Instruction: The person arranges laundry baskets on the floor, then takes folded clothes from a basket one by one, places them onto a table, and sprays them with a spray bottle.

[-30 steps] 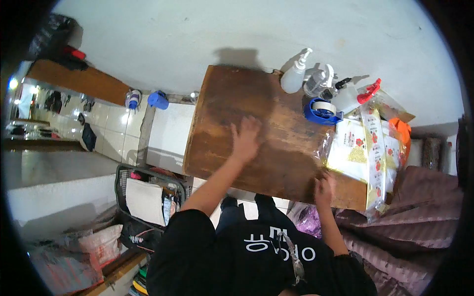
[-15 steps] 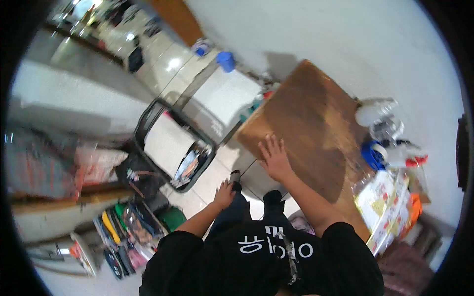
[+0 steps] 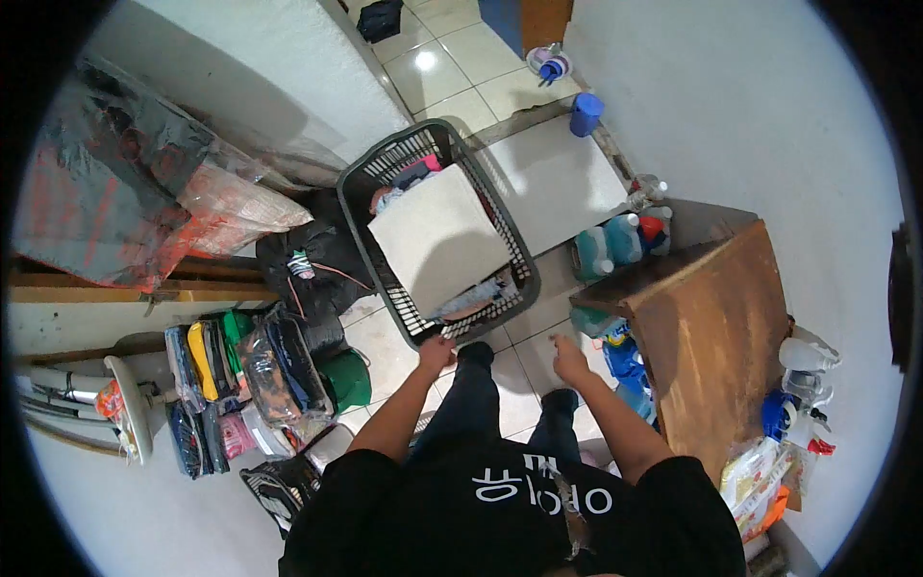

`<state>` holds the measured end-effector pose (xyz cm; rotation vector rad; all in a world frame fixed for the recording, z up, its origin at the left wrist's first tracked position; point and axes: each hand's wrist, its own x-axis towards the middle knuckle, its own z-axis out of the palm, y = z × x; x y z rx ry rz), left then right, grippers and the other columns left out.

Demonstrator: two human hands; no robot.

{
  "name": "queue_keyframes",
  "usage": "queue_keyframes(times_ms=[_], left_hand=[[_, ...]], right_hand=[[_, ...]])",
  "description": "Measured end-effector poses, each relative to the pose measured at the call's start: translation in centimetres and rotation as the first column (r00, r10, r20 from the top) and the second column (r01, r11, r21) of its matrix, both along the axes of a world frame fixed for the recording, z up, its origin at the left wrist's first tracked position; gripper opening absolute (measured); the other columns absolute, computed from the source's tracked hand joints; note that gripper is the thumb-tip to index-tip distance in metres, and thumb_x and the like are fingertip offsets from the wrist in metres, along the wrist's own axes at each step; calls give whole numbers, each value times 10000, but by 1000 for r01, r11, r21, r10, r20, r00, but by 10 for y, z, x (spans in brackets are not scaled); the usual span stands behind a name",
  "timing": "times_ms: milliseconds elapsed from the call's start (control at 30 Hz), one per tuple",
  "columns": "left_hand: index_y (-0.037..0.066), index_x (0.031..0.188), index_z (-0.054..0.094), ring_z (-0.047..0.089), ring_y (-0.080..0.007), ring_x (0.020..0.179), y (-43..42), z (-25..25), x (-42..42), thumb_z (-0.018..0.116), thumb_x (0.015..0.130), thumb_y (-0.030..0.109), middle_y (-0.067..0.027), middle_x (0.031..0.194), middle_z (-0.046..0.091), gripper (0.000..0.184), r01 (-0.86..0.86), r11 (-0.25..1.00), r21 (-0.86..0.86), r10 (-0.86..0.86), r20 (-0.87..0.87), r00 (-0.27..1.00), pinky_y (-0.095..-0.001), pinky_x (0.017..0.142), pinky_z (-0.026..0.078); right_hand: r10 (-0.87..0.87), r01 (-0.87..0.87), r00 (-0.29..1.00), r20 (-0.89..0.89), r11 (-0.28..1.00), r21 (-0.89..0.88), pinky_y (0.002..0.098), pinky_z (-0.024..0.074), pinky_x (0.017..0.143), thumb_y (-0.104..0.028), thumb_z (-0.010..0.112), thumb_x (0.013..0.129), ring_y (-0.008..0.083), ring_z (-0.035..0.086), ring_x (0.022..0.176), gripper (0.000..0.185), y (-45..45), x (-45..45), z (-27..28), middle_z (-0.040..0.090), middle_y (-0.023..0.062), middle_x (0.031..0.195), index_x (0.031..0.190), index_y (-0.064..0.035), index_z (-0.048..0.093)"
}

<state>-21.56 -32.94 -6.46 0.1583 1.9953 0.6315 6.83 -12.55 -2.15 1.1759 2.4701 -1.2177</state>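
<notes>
A dark plastic laundry basket [image 3: 527, 264] is on the tiled floor in front of me, with a pale folded cloth [image 3: 437, 236] on top of other fabrics inside. My left hand [image 3: 437, 354] is by the near edge of the basket, its fingers loosely bent and apart; whether they touch the rim I cannot tell. My right hand [image 3: 569, 361] hangs over the floor between the basket and the wooden table [image 3: 716, 337], loosely open and holding nothing.
Water bottles [image 3: 623, 238] and blue items [image 3: 625, 365] stand beside and under the table. A black bag [image 3: 322, 260] lies left of the basket, near packed clothes [image 3: 284, 365] and a green bag [image 3: 344, 380]. A blue cup [image 3: 586, 113] is farther ahead.
The view has turned left from the table toward the basket, which now appears larger and central. Both hands have left the tabletop, the left one first, and now hang near the basket.
</notes>
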Motion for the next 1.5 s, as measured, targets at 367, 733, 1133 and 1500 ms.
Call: queue_keyframes(times_ms=[367, 733, 1133, 1500], left_hand=[[39, 1343, 249, 467, -299, 1136, 55, 5, -148, 669, 788, 314, -151, 1272, 458, 748, -403, 906, 125, 371, 218, 902, -460, 946, 370], [-2, 1247, 378, 531, -267, 1073, 48, -1, -161, 691, 787, 240, -155, 1187, 520, 607, -565, 803, 190, 450, 427, 784, -395, 925, 423], [44, 1270, 364, 498, -281, 1081, 49, 5, -167, 692, 780, 249, -123, 1211, 491, 624, -467, 870, 158, 359, 445, 821, -415, 857, 444], [70, 1245, 427, 472, -306, 1099, 19, 50, -143, 492, 779, 663, -130, 1173, 497, 757, -392, 910, -138, 323, 828, 458, -484, 929, 370]], right_hand=[[-906, 595, 410, 104, 179, -784, 358, 470, 735, -131, 691, 710, 254, 553, 939, 725, 82, -234, -62, 523, 154, 1173, 1339, -39, 342], [-758, 493, 648, 79, 338, -802, 390, 483, 787, -74, 687, 731, 238, 585, 924, 492, 89, -244, 3, 592, 114, 1044, 1170, 3, 480], [-702, 497, 691, 174, 287, -819, 378, 476, 660, -104, 678, 735, 198, 560, 835, 386, 89, -246, 1, 574, 68, 957, 1083, -60, 518], [-717, 292, 696, 33, 241, -925, 394, 545, 696, -32, 608, 749, 209, 579, 917, 409, 39, -284, 146, 576, 85, 1052, 1144, -50, 508]])
